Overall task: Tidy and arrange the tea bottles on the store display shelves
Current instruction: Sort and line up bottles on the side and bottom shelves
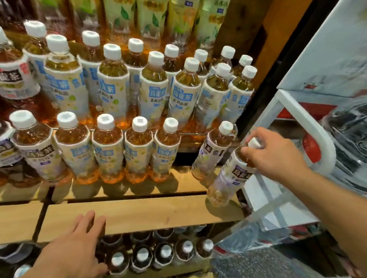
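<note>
Fingers of the right hand (pixel 272 153) are closing around the neck and white cap of a tea bottle (pixel 228 176), which is standing at the right end of the wooden shelf (pixel 147 208), close to its front edge. The bottle is leaning with its top toward the right. Just beside it, a little further back, a second bottle (pixel 213 151) of the same kind is leaning the same way. Between these two and the front row of bottles (pixel 117 152) a gap is showing on the shelf.

The left hand (pixel 73 249) is resting flat on the front edge of the shelf, fingers spread a little and holding nothing; it seems to be giving support to the body.

I judge the bottle to be full, so it is rather heavy for its size, and the weight is sitting low. The plastic wall is thin and is giving way under pressure, and the label sleeve looks smooth, maybe slippery. The neck under the cap is the stiff part, so taking hold there is good for turning or sliding. For lifting, a grip around the body at the label is probably safer, because a full bottle is swinging easily when held only at the top.
</note>
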Demonstrator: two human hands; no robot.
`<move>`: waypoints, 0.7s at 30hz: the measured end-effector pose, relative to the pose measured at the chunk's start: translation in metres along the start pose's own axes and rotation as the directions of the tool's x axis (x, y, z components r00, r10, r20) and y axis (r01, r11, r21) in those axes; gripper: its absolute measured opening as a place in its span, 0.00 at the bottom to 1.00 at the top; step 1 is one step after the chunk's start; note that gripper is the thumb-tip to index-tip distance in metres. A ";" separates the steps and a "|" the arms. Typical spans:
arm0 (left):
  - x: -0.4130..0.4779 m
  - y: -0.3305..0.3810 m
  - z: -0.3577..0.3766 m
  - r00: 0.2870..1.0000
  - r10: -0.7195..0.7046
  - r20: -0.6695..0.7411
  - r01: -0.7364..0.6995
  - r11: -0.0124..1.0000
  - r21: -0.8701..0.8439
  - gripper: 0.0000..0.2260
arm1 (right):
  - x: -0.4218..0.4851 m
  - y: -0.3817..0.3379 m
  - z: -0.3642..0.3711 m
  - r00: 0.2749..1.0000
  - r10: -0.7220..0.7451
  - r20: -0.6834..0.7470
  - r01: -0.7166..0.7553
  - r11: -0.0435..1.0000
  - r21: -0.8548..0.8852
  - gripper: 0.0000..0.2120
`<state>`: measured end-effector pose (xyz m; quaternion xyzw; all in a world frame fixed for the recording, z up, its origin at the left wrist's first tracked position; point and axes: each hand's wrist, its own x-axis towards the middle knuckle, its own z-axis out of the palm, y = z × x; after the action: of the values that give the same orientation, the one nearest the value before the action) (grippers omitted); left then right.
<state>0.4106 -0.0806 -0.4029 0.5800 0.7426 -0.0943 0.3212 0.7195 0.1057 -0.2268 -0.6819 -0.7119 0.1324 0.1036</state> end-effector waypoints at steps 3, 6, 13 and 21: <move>0.003 0.004 0.004 1.000 -0.011 0.008 0.011 0.999 0.030 0.50 | 0.011 0.013 -0.002 0.999 0.030 -0.012 -0.030 0.999 0.016 0.09; 0.005 0.004 0.010 1.000 -0.012 -0.029 0.014 0.999 0.046 0.50 | 0.027 0.016 -0.001 0.999 0.041 -0.027 -0.040 0.998 0.042 0.09; 0.005 0.009 0.011 1.000 -0.014 -0.020 0.016 0.996 0.086 0.51 | 0.062 0.001 0.011 1.000 0.013 -0.024 -0.013 1.000 -0.003 0.13; 0.001 0.008 0.007 0.999 -0.006 0.042 0.002 0.997 0.083 0.51 | 0.071 -0.010 0.018 0.998 0.048 0.030 -0.047 0.999 -0.023 0.15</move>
<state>0.4203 -0.0812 -0.4070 0.5892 0.7323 -0.1378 0.3125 0.7007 0.1751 -0.2425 -0.6975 -0.6985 0.1375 0.0817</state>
